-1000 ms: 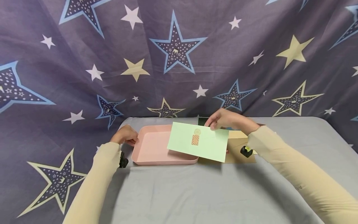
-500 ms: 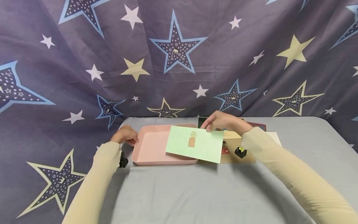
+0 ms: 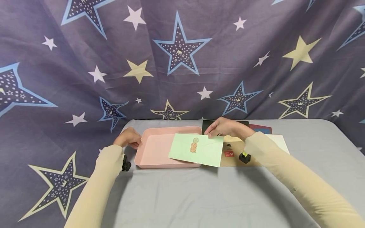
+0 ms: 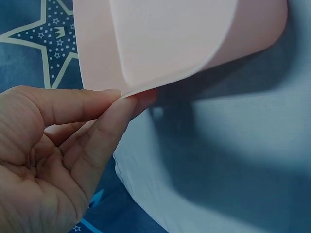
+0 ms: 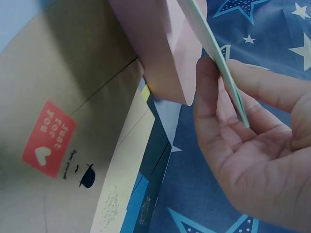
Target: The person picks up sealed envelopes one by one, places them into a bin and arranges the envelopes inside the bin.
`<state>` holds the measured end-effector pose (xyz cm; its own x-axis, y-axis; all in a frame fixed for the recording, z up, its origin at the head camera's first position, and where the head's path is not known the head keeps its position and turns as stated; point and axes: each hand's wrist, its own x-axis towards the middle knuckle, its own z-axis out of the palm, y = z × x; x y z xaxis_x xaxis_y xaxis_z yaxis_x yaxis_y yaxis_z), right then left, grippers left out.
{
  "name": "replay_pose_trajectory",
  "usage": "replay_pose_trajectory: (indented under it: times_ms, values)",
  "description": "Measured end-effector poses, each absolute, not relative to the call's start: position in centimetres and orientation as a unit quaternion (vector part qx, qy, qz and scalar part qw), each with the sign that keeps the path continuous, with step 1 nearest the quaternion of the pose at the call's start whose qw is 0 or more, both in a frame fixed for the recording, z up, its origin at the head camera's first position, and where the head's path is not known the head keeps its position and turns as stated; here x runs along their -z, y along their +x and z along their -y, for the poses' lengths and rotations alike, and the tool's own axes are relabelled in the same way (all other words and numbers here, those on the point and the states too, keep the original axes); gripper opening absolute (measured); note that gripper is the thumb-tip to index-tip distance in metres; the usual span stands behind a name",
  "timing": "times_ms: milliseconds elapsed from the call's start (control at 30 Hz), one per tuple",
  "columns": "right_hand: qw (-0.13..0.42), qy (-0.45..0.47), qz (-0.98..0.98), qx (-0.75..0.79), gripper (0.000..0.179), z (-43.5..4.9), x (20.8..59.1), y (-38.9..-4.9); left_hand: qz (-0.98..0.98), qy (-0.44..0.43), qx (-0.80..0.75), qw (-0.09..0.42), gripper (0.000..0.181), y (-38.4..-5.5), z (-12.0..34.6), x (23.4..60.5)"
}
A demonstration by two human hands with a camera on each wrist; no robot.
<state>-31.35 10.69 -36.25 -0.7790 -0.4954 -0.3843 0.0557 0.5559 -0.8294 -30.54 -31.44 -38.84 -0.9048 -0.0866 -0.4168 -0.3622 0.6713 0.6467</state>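
Note:
A shallow pink tray (image 3: 155,148) lies on the grey-covered table, and my left hand (image 3: 129,137) pinches its left rim. In the left wrist view, thumb and fingers of the left hand (image 4: 73,131) meet on the rim of the tray (image 4: 170,43). My right hand (image 3: 225,127) holds a mint-green envelope (image 3: 182,152) by its far edge, tilted over the tray's right part. The right wrist view shows the envelope (image 5: 214,48) edge-on between thumb and fingers of the right hand (image 5: 257,131). A small patterned sticker and a round seal mark its face.
Right of the tray lie overlapping envelopes: a kraft one (image 3: 238,155) with a red label, a dark one (image 3: 242,123), a red and blue one (image 3: 260,129) and a white one (image 3: 280,141). A star-patterned curtain (image 3: 182,85) hangs behind the table.
The right hand has moved left and lower with the mint-green envelope, bringing it down toward the tray. More of the envelopes at right shows now. The left hand stays at the rim.

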Motion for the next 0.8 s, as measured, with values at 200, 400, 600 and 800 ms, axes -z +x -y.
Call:
replay_pose_trajectory:
  times_ms: [200, 400, 600, 800]
  values:
    - [0.316, -0.128, -0.831, 0.439, 0.032, -11.2, 36.7, -31.4, -0.896, -0.125, -0.386, 0.179, 0.012, -30.4, 31.6, 38.9]
    - [0.340, -0.118, -0.842, 0.401, 0.030, -11.9, 36.8, -31.3, -0.897, -0.127, -0.384, 0.178, 0.010, -30.4, 31.4, 38.7]
    - [0.341, -0.105, -0.846, 0.396, 0.025, -12.2, 36.1, -31.2, -0.895, -0.128, -0.388, 0.177, 0.007, -30.5, 31.5, 38.8]
    - [0.281, -0.087, -0.838, 0.460, 0.026, -11.3, 35.8, -31.2, -0.896, -0.128, -0.385, 0.180, 0.007, -30.5, 31.6, 38.9]
